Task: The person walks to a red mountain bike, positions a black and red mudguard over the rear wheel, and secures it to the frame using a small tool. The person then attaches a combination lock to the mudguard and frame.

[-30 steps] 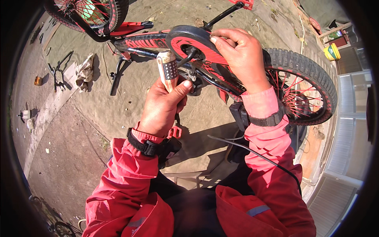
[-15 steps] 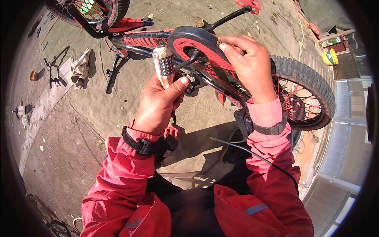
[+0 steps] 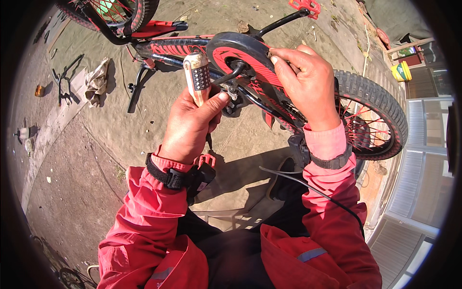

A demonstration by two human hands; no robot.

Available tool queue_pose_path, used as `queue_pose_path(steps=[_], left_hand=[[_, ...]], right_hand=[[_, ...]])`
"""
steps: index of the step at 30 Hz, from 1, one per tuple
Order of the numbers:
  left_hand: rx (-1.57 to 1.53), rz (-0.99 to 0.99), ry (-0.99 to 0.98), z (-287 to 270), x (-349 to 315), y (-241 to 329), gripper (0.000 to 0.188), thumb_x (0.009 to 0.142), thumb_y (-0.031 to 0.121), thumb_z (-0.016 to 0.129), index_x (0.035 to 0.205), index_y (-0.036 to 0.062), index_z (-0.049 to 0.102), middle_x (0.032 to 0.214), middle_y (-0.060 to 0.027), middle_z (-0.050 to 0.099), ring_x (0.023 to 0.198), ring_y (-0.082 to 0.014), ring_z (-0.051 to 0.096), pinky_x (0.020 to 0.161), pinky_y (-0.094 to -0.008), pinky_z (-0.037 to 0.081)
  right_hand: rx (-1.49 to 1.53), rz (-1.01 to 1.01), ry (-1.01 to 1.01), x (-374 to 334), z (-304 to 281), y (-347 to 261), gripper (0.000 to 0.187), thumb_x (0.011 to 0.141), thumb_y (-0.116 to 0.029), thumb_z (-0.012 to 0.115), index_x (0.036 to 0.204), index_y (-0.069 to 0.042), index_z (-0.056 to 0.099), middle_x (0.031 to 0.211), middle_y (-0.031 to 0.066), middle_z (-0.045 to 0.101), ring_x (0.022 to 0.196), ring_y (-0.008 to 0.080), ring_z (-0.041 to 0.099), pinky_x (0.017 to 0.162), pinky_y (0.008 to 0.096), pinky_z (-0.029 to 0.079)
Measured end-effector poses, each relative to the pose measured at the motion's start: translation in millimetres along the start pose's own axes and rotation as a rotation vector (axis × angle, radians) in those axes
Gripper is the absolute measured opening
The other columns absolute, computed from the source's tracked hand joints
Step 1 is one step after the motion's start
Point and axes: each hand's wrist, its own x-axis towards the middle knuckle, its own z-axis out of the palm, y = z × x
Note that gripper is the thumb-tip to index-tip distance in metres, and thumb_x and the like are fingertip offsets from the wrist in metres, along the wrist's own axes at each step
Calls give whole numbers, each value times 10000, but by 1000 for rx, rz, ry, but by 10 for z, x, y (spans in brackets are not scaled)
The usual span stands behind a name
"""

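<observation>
My left hand (image 3: 185, 127) is closed round a screwdriver, its pale handle (image 3: 196, 72) with a dark patterned label pointing up; most of the shaft is hidden. To its right, my right hand (image 3: 310, 89) is pinched at the edge of a round black-and-red chain guard (image 3: 225, 44). Whatever sits between thumb and forefinger is too small to name. The guard belongs to a black-and-red bicycle (image 3: 168, 49) that stretches across the upper part of the head view. A crank arm (image 3: 281, 23) with a red pedal (image 3: 308, 6) sticks out beyond it.
A knobby-tyred wheel (image 3: 378, 91) is right of my right hand; another wheel (image 3: 144, 14) is at upper left. A crumpled cloth (image 3: 97, 82) and a dark metal tool (image 3: 62, 84) lie leftward. A yellow bucket (image 3: 401, 71) stands far right. A cable (image 3: 317, 190) crosses my right sleeve.
Both hands keep their grips and have barely moved. The screwdriver handle has shifted a little to the left, and my right hand slightly to the right.
</observation>
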Motion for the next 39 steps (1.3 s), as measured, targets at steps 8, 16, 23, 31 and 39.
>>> queue_pose_path(steps=[8, 16, 23, 31, 39], left_hand=[[12, -5, 14, -4, 0, 21, 124, 951, 134, 685, 994, 47, 608, 804, -1, 606, 565, -49, 436, 481, -216, 315], [16, -4, 16, 12, 12, 37, 113, 954, 135, 680, 971, 48, 610, 757, 21, 570, 561, -46, 428, 479, -217, 312], [63, 110, 99, 38, 84, 8, 95, 920, 70, 700, 982, 52, 630, 751, 33, 569, 570, -43, 437, 491, -214, 327], [535, 492, 132, -16, 677, 171, 363, 873, 17, 732, 1219, 5, 623, 1005, -32, 705, 909, -95, 642, 819, -266, 529], [505, 441, -39, -75, 932, 171, 427, 868, 60, 763, 1257, -7, 599, 1000, -55, 713, 913, -112, 652, 829, -294, 543]], right_hand=[[63, 41, -10, 17, 0, 9, 133, 833, -115, 727, 950, -73, 776, 746, 120, 637, 626, 259, 633, 582, 351, 484], [74, 31, -23, 52, 13, -9, 117, 828, -115, 739, 934, -71, 765, 756, 111, 636, 627, 244, 626, 577, 342, 474], [79, -2, -46, 55, -18, 7, 113, 832, -114, 726, 931, -69, 757, 787, 115, 658, 670, 280, 645, 612, 361, 500], [87, 1, -103, 129, -8, 33, 127, 862, -58, 729, 982, -22, 748, 774, 49, 613, 674, 120, 558, 618, 265, 440], [71, -21, -160, 186, -60, 53, 132, 861, -45, 728, 989, -20, 750, 778, 37, 605, 695, 102, 539, 615, 264, 423]])
